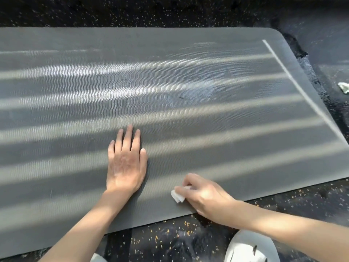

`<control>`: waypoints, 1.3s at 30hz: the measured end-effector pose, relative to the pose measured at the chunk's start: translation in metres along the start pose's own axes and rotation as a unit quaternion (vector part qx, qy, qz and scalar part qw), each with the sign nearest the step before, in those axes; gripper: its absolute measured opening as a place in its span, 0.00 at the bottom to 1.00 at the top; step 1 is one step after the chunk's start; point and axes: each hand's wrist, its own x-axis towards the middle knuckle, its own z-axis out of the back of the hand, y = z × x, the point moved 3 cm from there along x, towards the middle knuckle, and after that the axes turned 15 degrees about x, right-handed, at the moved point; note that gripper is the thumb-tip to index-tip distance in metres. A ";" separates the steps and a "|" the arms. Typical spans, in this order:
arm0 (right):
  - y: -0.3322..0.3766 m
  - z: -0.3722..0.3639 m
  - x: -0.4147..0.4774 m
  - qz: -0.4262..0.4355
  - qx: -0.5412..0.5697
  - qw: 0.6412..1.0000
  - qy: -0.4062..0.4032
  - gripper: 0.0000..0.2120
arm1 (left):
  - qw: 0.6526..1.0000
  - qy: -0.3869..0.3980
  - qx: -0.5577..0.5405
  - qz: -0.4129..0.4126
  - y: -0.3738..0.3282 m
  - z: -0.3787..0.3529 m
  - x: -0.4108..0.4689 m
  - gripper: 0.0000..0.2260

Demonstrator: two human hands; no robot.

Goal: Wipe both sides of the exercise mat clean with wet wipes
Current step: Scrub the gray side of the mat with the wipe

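Observation:
A dark grey exercise mat (188,110) with a wavy ribbed texture lies flat on the floor and fills most of the view. Stripes of sunlight cross it, and a wet sheen shows near its middle. My left hand (125,163) rests flat on the mat, fingers straight and together. My right hand (204,196) is near the mat's front edge, fingers curled over a folded white wet wipe (177,195) that it presses onto the mat.
Black rubber flooring (188,12) with yellow flecks surrounds the mat. A crumpled white wipe (343,87) lies on the floor past the mat's right end. White shoes (251,246) show at the bottom edge.

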 end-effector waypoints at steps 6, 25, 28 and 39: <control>-0.002 -0.003 -0.022 -0.014 -0.023 1.000 -0.003 0.07 | 1.000 0.005 -0.011 -0.004 -0.001 0.000 -0.002 0.27; -0.027 0.034 -0.001 0.062 -0.089 0.994 0.002 0.12 | 0.994 -0.080 -0.074 -0.004 -0.016 0.013 0.030 0.25; -0.042 0.052 0.044 -0.006 -0.103 0.990 -0.094 0.18 | 0.992 -0.109 -0.058 -0.031 -0.024 0.013 0.051 0.24; -0.045 0.064 0.017 0.074 -0.042 0.989 0.124 0.15 | 0.998 -0.056 0.019 -0.033 -0.063 0.004 0.131 0.25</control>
